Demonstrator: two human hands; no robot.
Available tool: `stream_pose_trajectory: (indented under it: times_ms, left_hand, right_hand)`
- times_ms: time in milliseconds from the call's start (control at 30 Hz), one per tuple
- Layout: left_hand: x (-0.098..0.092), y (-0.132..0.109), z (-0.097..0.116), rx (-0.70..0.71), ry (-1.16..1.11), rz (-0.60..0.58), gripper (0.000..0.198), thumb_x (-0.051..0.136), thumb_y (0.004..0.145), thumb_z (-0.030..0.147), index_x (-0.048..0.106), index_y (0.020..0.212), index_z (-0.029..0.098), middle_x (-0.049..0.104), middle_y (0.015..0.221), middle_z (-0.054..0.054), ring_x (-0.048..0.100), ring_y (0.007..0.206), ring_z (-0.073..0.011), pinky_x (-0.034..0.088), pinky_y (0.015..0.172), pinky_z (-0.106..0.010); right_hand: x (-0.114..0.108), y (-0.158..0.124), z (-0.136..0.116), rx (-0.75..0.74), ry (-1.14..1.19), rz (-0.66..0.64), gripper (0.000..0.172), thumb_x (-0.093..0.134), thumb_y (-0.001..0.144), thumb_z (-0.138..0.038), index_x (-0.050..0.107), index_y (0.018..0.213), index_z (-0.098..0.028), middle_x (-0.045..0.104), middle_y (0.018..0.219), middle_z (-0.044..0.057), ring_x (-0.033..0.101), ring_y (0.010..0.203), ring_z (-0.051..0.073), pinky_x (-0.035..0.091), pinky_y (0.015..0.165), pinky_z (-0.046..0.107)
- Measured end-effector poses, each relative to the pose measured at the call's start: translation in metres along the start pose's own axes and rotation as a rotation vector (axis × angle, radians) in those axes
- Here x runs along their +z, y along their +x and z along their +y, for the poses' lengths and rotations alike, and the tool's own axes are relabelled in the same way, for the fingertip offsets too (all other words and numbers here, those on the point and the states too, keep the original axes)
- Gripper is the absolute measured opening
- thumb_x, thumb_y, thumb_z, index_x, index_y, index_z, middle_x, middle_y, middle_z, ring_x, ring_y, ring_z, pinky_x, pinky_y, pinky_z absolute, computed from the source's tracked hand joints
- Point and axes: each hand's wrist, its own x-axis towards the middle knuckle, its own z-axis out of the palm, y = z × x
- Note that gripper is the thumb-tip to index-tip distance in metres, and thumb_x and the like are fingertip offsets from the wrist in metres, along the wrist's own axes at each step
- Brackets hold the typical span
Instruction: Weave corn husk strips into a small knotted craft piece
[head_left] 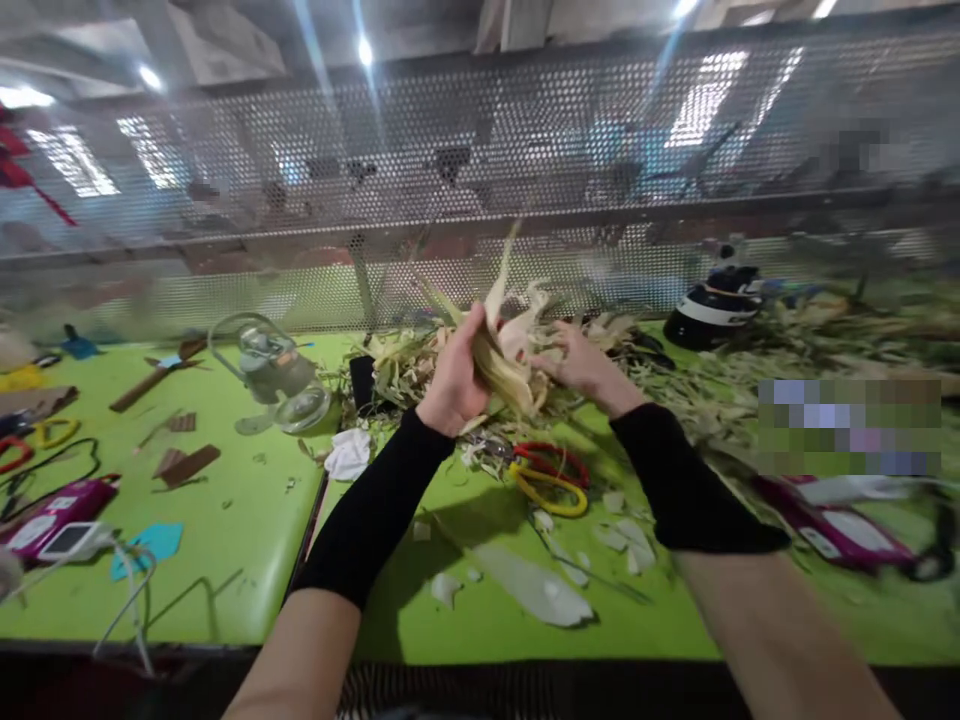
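Note:
Pale dried husks (pixel 502 365), long and pointed at the top, are bunched upright above the green table. My left hand (pixel 459 378) is closed round the bunch from the left, its thumb up. At the right side of the bunch, my right hand (pixel 585 362) has bent fingers near the pale leaves; what they hold, if anything, is blurred and partly hidden. Behind both hands lies a heap of husk scraps (pixel 405 365). Scissors with red and yellow handles (pixel 551 490) rest on the table just below the hands.
A clear glass jar (pixel 277 375) and a white crumpled tissue (pixel 349 454) are left of the hands. A black container (pixel 712 310) stands at the back right. Magenta devices (pixel 844 530) lie on both sides. A perforated metal screen (pixel 480 240) runs behind the green table (pixel 262 560).

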Motion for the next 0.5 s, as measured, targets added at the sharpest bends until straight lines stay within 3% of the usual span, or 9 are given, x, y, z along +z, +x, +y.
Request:
stream_pose_trajectory:
  times_ms: [67,133,167,200,267,367,500]
  left_hand:
    - [-0.005,0.009,0.006,0.024,-0.039,0.057,0.031,0.049,0.103,0.028,0.065,0.080,0.015,0.065,0.064,0.002,0.063,0.057,-0.0087,0.054,0.071,-0.023]
    - [-0.009,0.012,0.002,0.004,-0.024,0.080,0.028,0.051,0.102,0.026,0.068,0.084,0.014,0.069,0.068,0.002,0.067,0.065,-0.0091,0.055,0.082,-0.023]
    - [-0.012,0.013,-0.002,-0.012,-0.005,0.091,0.027,0.052,0.101,0.026,0.069,0.084,0.013,0.070,0.069,0.001,0.068,0.069,-0.0097,0.054,0.085,-0.023]
    - [-0.015,0.014,-0.006,-0.023,0.015,0.111,0.027,0.052,0.101,0.026,0.070,0.085,0.014,0.071,0.071,0.001,0.069,0.072,-0.0103,0.054,0.088,-0.022]
    - [-0.025,0.015,-0.011,-0.034,0.056,0.170,0.024,0.053,0.100,0.024,0.071,0.089,0.014,0.072,0.074,0.000,0.071,0.078,-0.0115,0.053,0.090,-0.022]
    - [-0.044,0.015,-0.009,-0.104,0.143,0.249,0.020,0.056,0.098,0.027,0.071,0.094,0.014,0.070,0.072,-0.001,0.069,0.072,-0.0127,0.056,0.086,-0.025]
    - [-0.069,0.005,0.004,-0.304,0.279,0.170,0.021,0.055,0.099,0.027,0.068,0.092,0.012,0.072,0.075,-0.005,0.070,0.068,-0.0147,0.060,0.084,-0.032]
  right_hand:
    - [-0.001,-0.012,-0.009,-0.005,-0.038,-0.046,0.061,0.081,0.080,-0.053,0.065,0.130,-0.023,0.063,0.142,0.013,0.054,0.135,0.036,0.041,0.114,0.057]
    - [0.006,-0.030,-0.017,0.049,0.098,-0.258,0.054,0.056,0.092,-0.069,0.068,0.126,-0.028,0.068,0.137,0.009,0.061,0.128,0.032,0.049,0.108,0.052]
    - [0.012,-0.039,-0.020,0.083,0.163,-0.393,0.056,0.051,0.093,-0.072,0.068,0.125,-0.029,0.069,0.134,0.009,0.063,0.125,0.032,0.053,0.104,0.050]
    - [0.019,-0.048,-0.021,0.097,0.173,-0.448,0.053,0.054,0.092,-0.070,0.069,0.122,-0.029,0.071,0.131,0.008,0.064,0.122,0.031,0.054,0.102,0.048]
    - [0.031,-0.063,-0.019,0.129,0.184,-0.458,0.047,0.067,0.087,-0.064,0.069,0.115,-0.026,0.075,0.117,0.006,0.068,0.111,0.028,0.056,0.096,0.043]
    - [0.042,-0.075,-0.008,0.199,0.248,-0.382,0.039,0.077,0.080,-0.057,0.067,0.099,-0.024,0.074,0.089,0.001,0.069,0.080,0.020,0.058,0.076,0.034]
    - [0.048,-0.079,0.007,0.238,0.378,-0.185,0.034,0.076,0.080,-0.056,0.062,0.089,-0.026,0.068,0.078,-0.002,0.059,0.059,0.012,0.053,0.055,0.026]
